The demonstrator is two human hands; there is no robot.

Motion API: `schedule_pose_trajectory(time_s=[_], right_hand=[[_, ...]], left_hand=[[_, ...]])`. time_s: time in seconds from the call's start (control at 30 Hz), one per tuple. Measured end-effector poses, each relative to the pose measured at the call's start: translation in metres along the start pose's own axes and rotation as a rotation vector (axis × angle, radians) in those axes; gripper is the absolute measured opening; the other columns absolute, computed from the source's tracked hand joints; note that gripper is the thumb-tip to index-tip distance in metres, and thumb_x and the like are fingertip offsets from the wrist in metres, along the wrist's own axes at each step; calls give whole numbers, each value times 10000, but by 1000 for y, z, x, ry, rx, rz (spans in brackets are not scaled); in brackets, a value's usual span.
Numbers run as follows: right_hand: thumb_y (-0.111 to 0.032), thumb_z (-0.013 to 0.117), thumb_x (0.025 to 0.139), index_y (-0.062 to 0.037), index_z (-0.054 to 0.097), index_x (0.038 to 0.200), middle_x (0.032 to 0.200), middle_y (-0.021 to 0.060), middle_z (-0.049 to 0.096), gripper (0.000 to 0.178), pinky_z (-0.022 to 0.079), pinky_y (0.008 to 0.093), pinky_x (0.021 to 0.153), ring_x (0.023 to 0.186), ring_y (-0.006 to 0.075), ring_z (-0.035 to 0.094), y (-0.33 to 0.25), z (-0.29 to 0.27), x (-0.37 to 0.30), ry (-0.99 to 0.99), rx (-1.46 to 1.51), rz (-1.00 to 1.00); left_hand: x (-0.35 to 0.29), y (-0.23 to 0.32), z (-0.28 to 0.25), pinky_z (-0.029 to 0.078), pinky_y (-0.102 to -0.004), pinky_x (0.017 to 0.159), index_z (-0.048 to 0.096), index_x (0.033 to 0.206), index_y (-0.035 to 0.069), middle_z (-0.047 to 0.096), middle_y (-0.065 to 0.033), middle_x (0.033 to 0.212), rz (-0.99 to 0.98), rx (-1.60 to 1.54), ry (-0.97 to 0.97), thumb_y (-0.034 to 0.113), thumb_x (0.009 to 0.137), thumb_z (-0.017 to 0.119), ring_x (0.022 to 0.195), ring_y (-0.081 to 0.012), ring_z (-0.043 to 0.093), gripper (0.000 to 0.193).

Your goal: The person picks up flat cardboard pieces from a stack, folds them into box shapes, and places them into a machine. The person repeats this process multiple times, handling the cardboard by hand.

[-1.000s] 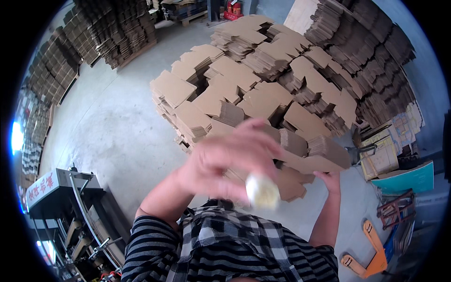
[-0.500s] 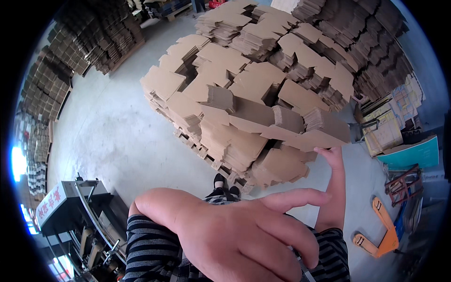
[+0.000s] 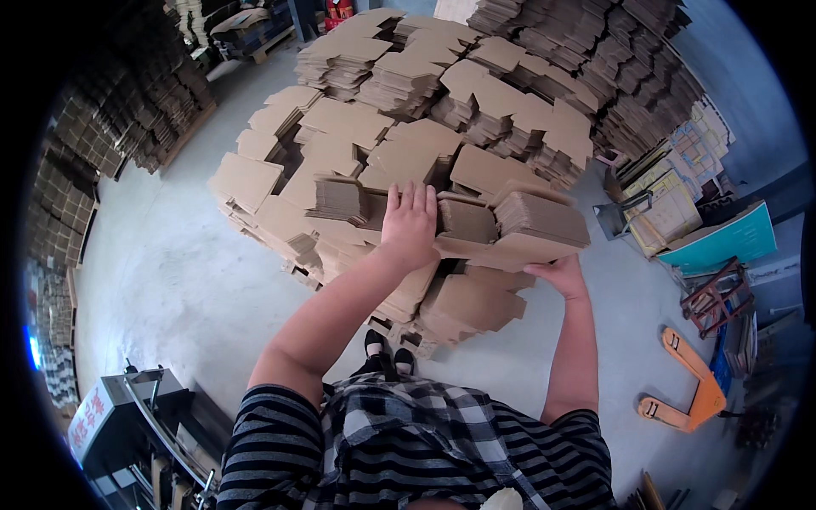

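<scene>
A thick bundle of flat die-cut cardboard blanks (image 3: 544, 223) lies along the near right of a large pile of stacked brown cardboard (image 3: 344, 119), its layered edges showing. My left hand (image 3: 411, 228) lies on the middle of the bundle, fingers stretched out and close together, pointing away from me. My right hand (image 3: 563, 274) grips the bundle's near right corner, with the thumb along the lower edge; its other fingers are mostly hidden by the cardboard. Below that corner sits another stack of blanks (image 3: 473, 308), apart from my hands.
The pile rests on a wooden pallet (image 3: 399, 333) near my feet. A grey machine (image 3: 127, 416) stands at the lower left, an orange pallet jack (image 3: 704, 408) at the lower right. Taller cardboard stacks (image 3: 633, 59) rise behind, and a teal board (image 3: 722, 241) leans at the right.
My left hand has moved from close in front of me out onto the middle of the bundle. My right hand keeps its place at the corner. The view has shifted.
</scene>
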State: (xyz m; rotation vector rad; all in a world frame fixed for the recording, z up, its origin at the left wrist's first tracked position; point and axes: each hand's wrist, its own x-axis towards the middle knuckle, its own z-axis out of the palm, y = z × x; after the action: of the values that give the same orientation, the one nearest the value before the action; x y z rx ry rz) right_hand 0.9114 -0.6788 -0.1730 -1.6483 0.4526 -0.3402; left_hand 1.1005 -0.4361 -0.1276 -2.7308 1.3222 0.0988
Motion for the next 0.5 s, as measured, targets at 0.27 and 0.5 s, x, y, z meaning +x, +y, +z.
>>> schedule_pose_trajectory(time_s=[0.27,0.5], right_hand=[[-21,836,593,-11,571,1132,1081,56,619,601,493,332,863,997,168,580,11,0,-2,-3,-249,77],[13,811,630,-1,572,1128,1068,61,621,552,504,314,827,967,159,590,-2,2,-3,-39,-192,26]], left_hand=[[-7,4,12,190,-474,1116,346,1331,-56,443,-195,1309,50,-30,144,533,689,710,1284,-329,368,944],[1,-12,-4,304,-416,1043,457,1178,-33,550,-142,1075,139,-133,198,492,623,775,1084,-298,508,828]])
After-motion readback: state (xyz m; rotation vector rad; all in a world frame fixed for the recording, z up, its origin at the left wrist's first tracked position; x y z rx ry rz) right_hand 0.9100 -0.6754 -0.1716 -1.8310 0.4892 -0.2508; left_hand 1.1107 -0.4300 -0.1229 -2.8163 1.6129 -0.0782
